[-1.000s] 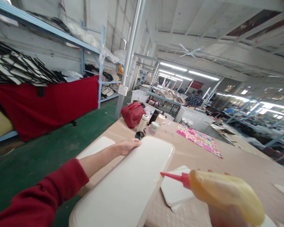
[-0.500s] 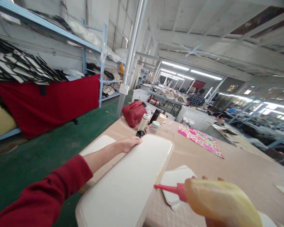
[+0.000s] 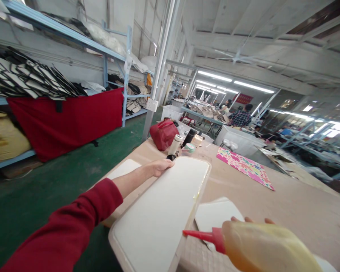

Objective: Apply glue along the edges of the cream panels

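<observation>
My left hand is closed on the far left edge of a long white panel with rounded corners and a pale border. The panel is tilted and sticks out past the near table edge. In my right hand, mostly hidden behind it with only fingertips showing, is a squeeze bottle of yellow glue. Its red nozzle points left, the tip at the panel's right border. A shiny yellowish line of glue runs along that border above the tip. Further white panels lie beneath, to the right.
On the brown-covered table are a floral sheet, a red bag, a cream flask, a black bottle and a tape roll. Another white panel lies left. Beyond, a person stands near a white bin.
The nozzle tip has moved nearer along the panel's right border, and the glue line behind it is longer. The panel and my left hand have shifted slightly right in view.
</observation>
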`<state>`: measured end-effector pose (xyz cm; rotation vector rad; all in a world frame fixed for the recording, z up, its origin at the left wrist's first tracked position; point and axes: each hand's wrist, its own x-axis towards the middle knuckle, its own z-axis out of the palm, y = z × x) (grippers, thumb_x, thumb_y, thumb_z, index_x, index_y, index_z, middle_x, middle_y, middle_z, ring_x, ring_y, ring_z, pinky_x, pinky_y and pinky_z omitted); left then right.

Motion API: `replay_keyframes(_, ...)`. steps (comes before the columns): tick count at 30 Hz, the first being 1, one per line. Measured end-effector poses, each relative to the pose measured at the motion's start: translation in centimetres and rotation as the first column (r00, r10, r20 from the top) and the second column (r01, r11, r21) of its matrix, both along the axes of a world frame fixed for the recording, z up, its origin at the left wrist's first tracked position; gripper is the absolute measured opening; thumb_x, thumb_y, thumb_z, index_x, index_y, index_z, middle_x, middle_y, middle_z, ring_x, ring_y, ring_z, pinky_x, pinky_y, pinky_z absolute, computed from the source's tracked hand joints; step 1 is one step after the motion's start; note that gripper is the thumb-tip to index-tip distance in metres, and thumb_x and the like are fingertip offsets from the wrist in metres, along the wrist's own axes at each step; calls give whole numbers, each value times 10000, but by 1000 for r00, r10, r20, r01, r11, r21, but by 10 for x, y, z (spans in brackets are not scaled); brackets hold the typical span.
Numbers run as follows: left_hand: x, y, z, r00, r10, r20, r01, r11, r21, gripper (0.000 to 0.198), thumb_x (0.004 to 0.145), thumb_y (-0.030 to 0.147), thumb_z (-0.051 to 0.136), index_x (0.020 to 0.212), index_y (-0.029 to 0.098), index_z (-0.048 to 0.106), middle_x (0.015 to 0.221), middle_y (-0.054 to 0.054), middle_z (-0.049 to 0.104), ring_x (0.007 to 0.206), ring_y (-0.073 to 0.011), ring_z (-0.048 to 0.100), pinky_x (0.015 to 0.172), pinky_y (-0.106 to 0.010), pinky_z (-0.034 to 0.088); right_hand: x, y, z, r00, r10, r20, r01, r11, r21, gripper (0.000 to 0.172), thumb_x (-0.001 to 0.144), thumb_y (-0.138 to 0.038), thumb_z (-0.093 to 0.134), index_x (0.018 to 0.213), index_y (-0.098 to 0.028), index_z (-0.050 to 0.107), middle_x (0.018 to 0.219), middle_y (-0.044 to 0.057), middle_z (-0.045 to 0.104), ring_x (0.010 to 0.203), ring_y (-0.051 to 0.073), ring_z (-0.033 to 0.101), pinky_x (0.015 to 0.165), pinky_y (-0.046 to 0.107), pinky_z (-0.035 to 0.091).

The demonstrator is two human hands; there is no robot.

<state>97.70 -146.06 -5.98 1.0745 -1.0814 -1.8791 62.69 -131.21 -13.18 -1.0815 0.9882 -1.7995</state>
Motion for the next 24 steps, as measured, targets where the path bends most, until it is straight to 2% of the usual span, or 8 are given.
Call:
replay_keyframes(1,0,-1,0,1000,2,2,-2,1000,1,216,769,285,672,740,164,496,545,36,572,486,-106,527,563,-243,449,-8,-3,-7,999,-23,49,18,995,96,540,708,-706,555,1103,-341,601,934,42,693,752,367,657,480,535,570)
replay_keyframes(3,0,-3,1,1000,1,9,-1,1000,6,178,786,266,647,742,159,512,530,32,569,482,-115,531,556,-251,453,-18,-5,-16,992,-96,85,81,983,164,672,625,-752,588,1141,-323,587,1003,78,679,817,396,647,514,567,566)
replay_keyframes(6,1,-7,1,1000,3,16,-3,1000,13,141,798,248,627,755,148,537,535,17,590,477,-124,546,540,-255,458,-20,-3,-19,990,-136,19,135,989,60,745,582,-754,588,1218,-371,519,1040,67,667,845,412,637,543,611,544)
replay_keyframes(10,2,-14,-2,1000,14,12,-14,1000,14,137,773,242,655,798,136,571,560,3,623,483,-129,569,537,-248,460,-13,-1,-13,983,-150,-108,148,989,-23,720,512,-722,641,1161,-425,543,929,44,684,765,419,635,650,692,489)
replay_keyframes(14,4,-20,-3,999,35,13,-35,999,26,125,783,225,635,839,125,587,585,-10,644,502,-140,588,554,-256,470,-6,1,-11,949,-214,-231,189,974,-126,862,348,-536,815,1159,-427,544,922,43,684,746,412,628,786,715,433)
replay_keyframes(16,6,-22,-3,999,47,15,-47,998,34,91,820,201,577,855,119,591,598,-16,652,511,-142,592,570,-263,478,-6,2,-12,946,-215,-243,187,973,-132,869,359,-571,797,1173,-415,537,905,41,684,743,407,630,808,714,425)
replay_keyframes(20,11,-24,-3,997,72,16,-73,996,51,141,875,157,466,896,110,597,602,-21,657,516,-145,592,598,-274,485,-9,1,-16,961,-205,-185,182,974,-132,770,507,-784,584,1157,-373,554,855,49,681,714,382,637,795,676,459)
replay_keyframes(24,16,-28,-7,995,102,-14,-101,993,56,162,890,152,449,945,105,594,634,-29,673,510,-149,598,601,-277,485,-9,0,-19,958,-210,-194,173,966,-191,787,486,-789,594,1149,-365,562,826,54,681,683,374,633,765,650,479)
